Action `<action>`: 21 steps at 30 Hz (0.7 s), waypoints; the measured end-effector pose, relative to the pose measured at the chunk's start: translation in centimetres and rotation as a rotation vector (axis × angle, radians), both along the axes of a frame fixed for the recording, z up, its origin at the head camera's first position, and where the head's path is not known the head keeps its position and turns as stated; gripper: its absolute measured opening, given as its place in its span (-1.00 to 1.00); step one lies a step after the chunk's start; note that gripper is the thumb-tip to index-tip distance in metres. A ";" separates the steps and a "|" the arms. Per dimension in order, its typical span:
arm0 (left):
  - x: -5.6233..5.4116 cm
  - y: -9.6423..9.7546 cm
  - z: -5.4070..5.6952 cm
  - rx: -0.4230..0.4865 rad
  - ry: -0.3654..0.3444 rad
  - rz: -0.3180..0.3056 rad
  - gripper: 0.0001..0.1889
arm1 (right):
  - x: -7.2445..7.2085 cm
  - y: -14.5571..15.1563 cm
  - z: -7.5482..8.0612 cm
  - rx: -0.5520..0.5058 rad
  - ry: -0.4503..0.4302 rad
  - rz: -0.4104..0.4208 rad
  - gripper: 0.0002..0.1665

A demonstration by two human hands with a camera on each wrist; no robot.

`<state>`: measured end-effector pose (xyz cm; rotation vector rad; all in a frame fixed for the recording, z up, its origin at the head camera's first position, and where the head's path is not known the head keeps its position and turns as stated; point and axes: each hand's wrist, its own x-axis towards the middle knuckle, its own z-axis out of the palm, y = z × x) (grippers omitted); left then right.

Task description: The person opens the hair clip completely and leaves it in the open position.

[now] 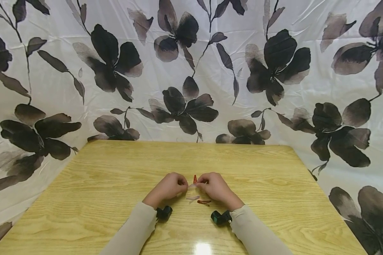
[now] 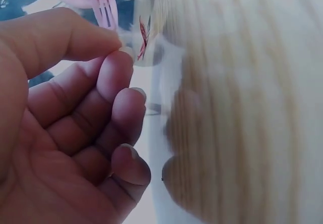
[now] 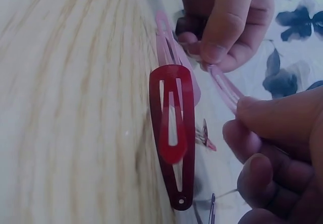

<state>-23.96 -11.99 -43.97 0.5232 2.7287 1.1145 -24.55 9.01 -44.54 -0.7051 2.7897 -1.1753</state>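
A pink snap hair clip [image 3: 225, 89] spans the gap between my two hands, just above the table. My left hand [image 1: 170, 186] pinches one end between thumb and index finger, with the other fingers loosely curled. The opposite end is pinched by my right hand [image 1: 215, 186]. On the table nearer to me lie a second pink hair clip [image 1: 193, 198] and a dark red hair clip [image 1: 204, 202], which looms large in the right wrist view. Beyond the hands, another red hair clip [image 1: 195, 179] is partly hidden.
The wooden table [image 1: 99, 198] extends around both hands. A white cloth with dark flowers [image 1: 229, 117] hangs behind it and at both sides. Black wrist cameras [image 1: 164, 213] sit at both sleeve cuffs, low over the tabletop.
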 end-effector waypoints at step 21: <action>-0.3 0.3 -0.1 0.118 -0.002 0.031 -0.83 | 0.2 0.0 0.3 -0.125 0.021 -0.111 -0.88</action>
